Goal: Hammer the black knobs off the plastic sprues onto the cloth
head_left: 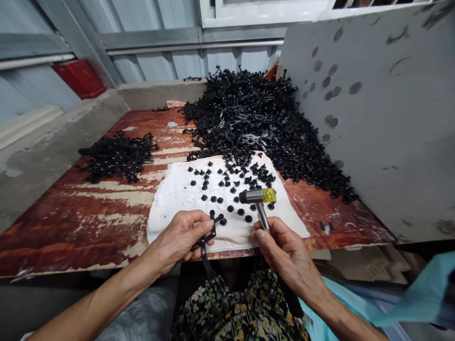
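Observation:
My left hand (188, 232) is closed on a black branched plastic piece (206, 251), pinching it between thumb and fingers near the front edge of a white cloth (165, 199). One strip of the piece hangs down past the table edge. In my right hand (284, 241) is a small mallet (261, 210), gripped by its metal handle. Its head has a black face on the left and a yellow face on the right, and it is held above the cloth. Several small round black caps (241, 212) lie scattered on the cloth between and beyond my hands.
A large heap of black plastic pieces (249, 113) covers the back right of the worn red-brown table (106, 203). To the left lies a smaller black pile (119, 156). A grey panel (373, 118) borders the right side. Near the back left corner is a red box (80, 78).

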Tool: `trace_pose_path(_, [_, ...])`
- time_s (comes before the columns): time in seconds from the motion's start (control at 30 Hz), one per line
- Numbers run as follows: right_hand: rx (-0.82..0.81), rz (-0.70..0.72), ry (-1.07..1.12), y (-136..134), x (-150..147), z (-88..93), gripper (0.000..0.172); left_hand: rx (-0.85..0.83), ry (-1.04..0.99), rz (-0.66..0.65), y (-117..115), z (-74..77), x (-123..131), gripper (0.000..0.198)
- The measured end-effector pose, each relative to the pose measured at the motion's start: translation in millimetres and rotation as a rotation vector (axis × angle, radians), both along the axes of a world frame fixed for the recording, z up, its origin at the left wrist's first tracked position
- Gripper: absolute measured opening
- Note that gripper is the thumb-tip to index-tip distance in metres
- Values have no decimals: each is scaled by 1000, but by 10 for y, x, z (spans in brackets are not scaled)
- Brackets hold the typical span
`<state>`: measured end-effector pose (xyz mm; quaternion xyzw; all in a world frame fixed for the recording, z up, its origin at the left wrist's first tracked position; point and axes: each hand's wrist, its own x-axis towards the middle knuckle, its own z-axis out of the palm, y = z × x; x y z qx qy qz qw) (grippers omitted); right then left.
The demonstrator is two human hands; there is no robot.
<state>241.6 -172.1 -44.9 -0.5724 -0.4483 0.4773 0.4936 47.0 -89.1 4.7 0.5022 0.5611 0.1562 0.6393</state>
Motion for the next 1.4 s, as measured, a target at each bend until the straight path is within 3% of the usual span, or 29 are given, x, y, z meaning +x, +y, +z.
trace_pose_path(0.2, [-36, 12, 56, 22, -6, 25, 30, -64, 3, 37, -14, 18, 23, 51])
trace_pose_path(0.9, [-59, -8, 137, 21, 6, 26, 35, -68, 9, -18, 39, -56, -19, 52])
trace_pose_path(1.4, [-102, -34, 132, 30, 0, 39, 35, -2, 25, -62, 52, -65, -24, 59])
